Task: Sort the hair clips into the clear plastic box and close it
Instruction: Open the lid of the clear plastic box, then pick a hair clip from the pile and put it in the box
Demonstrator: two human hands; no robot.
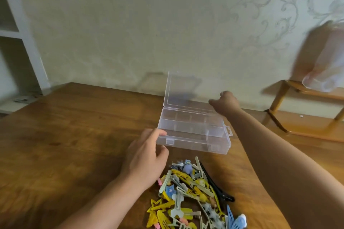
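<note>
Wooden table (74, 126) | patterned wallpaper (130, 24) | left hand (147, 156) gripping box (193, 132) | right hand (226, 105) unclear

I count one clear plastic box (193, 128), one heaped pile of hair clips (193, 195) too tangled to number, and two hands. One long black clip (216, 186) stands out.

Clear plastic box (193, 132) on table, lid upright, compartments empty, colourful hair clips (193, 195) heaped just beside

My left hand (147, 156) reaches forward, fingers (158, 133) loosely curled. My right arm stretches further out, right hand (226, 103) curled, back toward me.
</note>
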